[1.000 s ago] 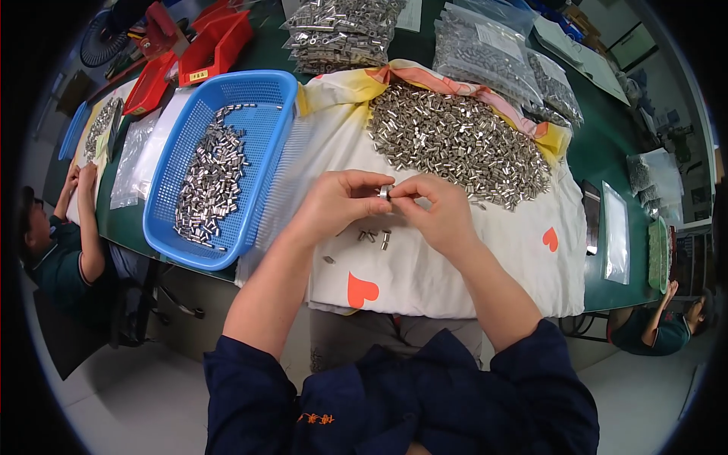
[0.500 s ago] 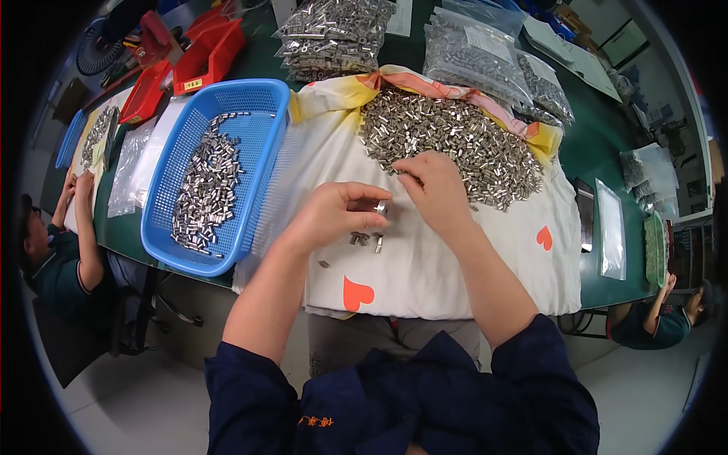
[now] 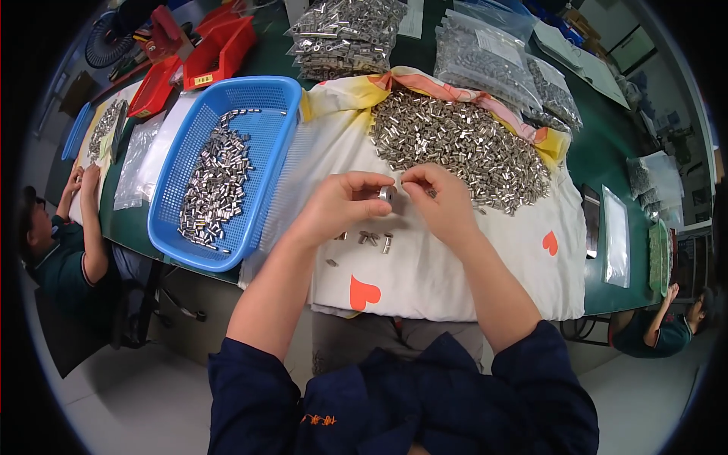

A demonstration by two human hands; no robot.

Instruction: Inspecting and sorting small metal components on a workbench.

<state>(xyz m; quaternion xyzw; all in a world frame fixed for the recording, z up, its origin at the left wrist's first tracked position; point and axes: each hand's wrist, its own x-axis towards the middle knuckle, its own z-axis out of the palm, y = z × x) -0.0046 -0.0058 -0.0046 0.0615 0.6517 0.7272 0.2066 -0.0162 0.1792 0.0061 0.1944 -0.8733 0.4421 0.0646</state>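
My left hand (image 3: 337,206) is closed around a short round metal piece (image 3: 387,194), gripped between thumb and fingers with its end toward my right hand. My right hand (image 3: 440,203) sits just right of it, fingers pinched and curled, and a small metal cylinder (image 3: 431,192) shows among them. Behind my hands spreads a large heap of small silvery metal cylinders (image 3: 462,144) on a white cloth (image 3: 485,280) with red hearts. A few loose cylinders (image 3: 369,238) lie on the cloth below my left hand.
At left stands a blue mesh basket (image 3: 163,205) partly filled with cylinders. Red bins (image 3: 220,53) stand behind it. Filled plastic bags (image 3: 345,38) and more bags (image 3: 485,61) line the back. A phone (image 3: 591,216) and flat plastic bag (image 3: 616,239) lie right. People work at both sides.
My right hand has drawn back from the heap's near edge toward the round metal piece, a small cylinder in its fingers. The whole view has shifted slightly.
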